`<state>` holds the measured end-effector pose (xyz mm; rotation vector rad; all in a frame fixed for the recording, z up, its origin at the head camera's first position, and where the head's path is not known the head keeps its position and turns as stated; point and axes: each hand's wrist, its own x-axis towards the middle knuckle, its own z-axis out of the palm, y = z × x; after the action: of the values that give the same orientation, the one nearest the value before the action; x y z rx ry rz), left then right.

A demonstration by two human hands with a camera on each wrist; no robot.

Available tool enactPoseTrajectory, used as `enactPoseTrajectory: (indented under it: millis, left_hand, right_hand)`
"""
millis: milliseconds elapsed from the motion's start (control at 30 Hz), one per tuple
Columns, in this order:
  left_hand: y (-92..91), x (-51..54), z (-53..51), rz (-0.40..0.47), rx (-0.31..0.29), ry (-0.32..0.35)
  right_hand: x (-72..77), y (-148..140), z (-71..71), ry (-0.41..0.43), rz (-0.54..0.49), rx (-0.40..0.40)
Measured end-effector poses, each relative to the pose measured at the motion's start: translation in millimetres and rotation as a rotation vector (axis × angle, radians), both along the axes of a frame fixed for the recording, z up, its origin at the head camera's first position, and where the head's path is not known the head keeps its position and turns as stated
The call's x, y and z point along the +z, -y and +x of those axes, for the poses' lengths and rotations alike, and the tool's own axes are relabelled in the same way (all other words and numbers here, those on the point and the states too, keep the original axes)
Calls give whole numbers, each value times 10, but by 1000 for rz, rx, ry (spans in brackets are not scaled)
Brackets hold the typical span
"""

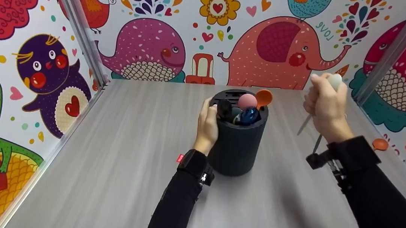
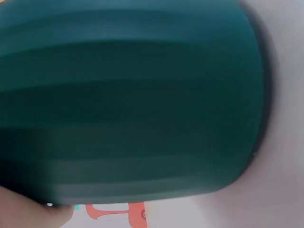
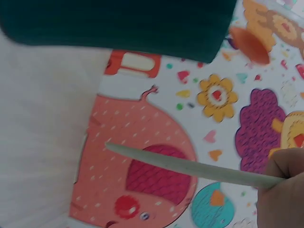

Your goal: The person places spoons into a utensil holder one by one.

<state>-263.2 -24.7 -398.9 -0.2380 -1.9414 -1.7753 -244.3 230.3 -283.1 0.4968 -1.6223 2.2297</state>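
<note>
A dark ribbed utensil holder point(image 1: 236, 151) stands upright on the table, filling most of the left wrist view. My left hand point(image 1: 208, 124) rests against its left side near the rim, fingers partly hidden behind it. In the holder are an orange spoon point(image 1: 264, 97), a pink round-headed utensil point(image 1: 247, 101), a shiny blue one point(image 1: 249, 115) and a black one point(image 1: 224, 109). To the right, raised off the table, my right hand point(image 1: 326, 104) grips a pale grey-green utensil point(image 3: 190, 167). Its narrow length points down out of the fist; its kind cannot be told.
An orange-red spoon head point(image 1: 380, 144) lies at the right of the table point(image 1: 127, 151), partly behind my right arm. A thin dark piece point(image 1: 317, 143) shows below the right hand. Printed cartoon panels point(image 1: 149, 48) wall the table at back and sides.
</note>
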Motion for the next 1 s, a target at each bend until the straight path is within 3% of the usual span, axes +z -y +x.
enactPoseTrajectory:
  millis: [200,367,1000]
  left_hand:
    - [12,1,7,-2,-4,6]
    - [7,-1,0,2,-4,12]
    - [-3,3,3,20,-16,27]
  right_hand:
    - [189,292,4,-59,-38,45]
    - [249,429,-2,-76,-54,76]
    - [137,719,-128,-137,4,-3]
